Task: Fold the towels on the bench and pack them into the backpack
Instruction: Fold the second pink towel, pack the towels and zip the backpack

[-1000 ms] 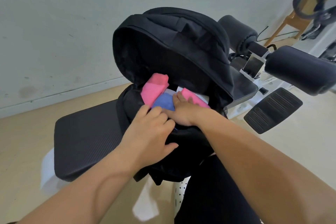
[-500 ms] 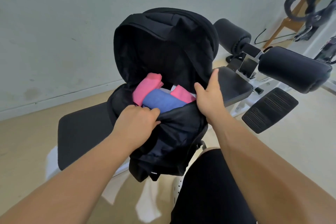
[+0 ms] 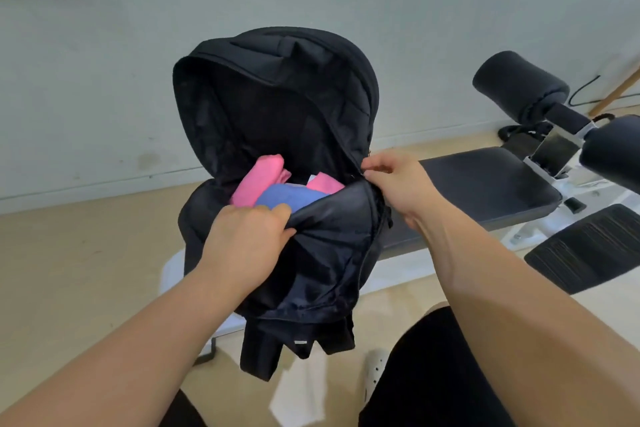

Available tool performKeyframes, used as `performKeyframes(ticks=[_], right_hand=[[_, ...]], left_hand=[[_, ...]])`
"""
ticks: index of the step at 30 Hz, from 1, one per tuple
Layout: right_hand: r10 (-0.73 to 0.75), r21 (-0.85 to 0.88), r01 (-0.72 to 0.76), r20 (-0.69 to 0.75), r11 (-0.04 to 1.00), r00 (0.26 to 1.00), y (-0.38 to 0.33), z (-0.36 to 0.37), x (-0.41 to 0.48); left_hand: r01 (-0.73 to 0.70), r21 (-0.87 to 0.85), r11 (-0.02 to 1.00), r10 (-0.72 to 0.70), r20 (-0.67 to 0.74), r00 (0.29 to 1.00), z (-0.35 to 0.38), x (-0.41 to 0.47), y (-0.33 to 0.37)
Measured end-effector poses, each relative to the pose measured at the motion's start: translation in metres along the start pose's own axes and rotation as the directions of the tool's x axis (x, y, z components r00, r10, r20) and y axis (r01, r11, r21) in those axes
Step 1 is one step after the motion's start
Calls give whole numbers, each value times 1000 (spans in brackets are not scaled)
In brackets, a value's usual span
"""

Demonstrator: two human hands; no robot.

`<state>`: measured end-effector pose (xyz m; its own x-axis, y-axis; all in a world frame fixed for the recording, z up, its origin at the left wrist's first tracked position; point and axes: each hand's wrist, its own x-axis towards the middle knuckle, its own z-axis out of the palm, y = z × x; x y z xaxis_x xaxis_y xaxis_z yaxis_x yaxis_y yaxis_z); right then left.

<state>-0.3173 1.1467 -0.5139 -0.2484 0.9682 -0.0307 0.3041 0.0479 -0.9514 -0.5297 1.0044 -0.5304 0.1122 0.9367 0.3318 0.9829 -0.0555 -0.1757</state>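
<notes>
1. Steadying the backpack [image 3: 329, 253] upright on the bench [image 3: 485, 191] at its near left end, with the mouth wide open and the flap standing up on the far side.
2. Gripping the near lip of the opening with the left hand [image 3: 246, 239], fingers curled over the fabric, just beside the blue towel [image 3: 287, 196].
3. Pinching at the zipper line [image 3: 363, 173] on the right seam with the right hand [image 3: 394, 184]; cannot tell whether on the pull itself or only on the cloth beside it.
4. Already packed: the blue towel at the near side, a pink towel [image 3: 258, 180] to its left and a second pink towel [image 3: 325, 182] to its right, all riding high, close under the lip.
5. Likely to trap towel cloth in the zipper teeth if zipping over that high pile; safer to press it down first.
6. Liable to drag the whole bag rightward if pulling the zipper hard without a firm left-hand hold.
7. Liable to slip off the near edge of the bench, given the straps hanging below it, should the left grip ease.
8. Plenty of room on the left over bare floor [image 3: 86, 253].
9. On the right, open bench pad, then the foam roller [image 3: 519, 83] and foot plate [image 3: 588, 250], well apart from the bag.
10. Bounded far by the wall [image 3: 104, 80] and near by the knees.
</notes>
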Motion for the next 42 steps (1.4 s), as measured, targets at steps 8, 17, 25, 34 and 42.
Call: performKeyframes(ticks=[8,17,25,34,42], right_hand=[[171,331,-265,288,906,942,12,-18,-6],[176,79,-206,283,975,943,19,-19,-18],[211,-59,-203,253,977,944,20,-22,-24],[14,-169,12,149,986,989,4,-60,-21],[-97,-175,115,109,978,989,-6,-60,-21]], left_hand=[[-15,-201,979,21,28,999,-20,8,18],[-59,-319,946,34,-83,996,-42,61,81],[-217,132,967,200,135,970,-51,118,99],[-120,166,979,75,255,964,-46,121,86],[16,-242,970,15,126,992,-45,117,93]])
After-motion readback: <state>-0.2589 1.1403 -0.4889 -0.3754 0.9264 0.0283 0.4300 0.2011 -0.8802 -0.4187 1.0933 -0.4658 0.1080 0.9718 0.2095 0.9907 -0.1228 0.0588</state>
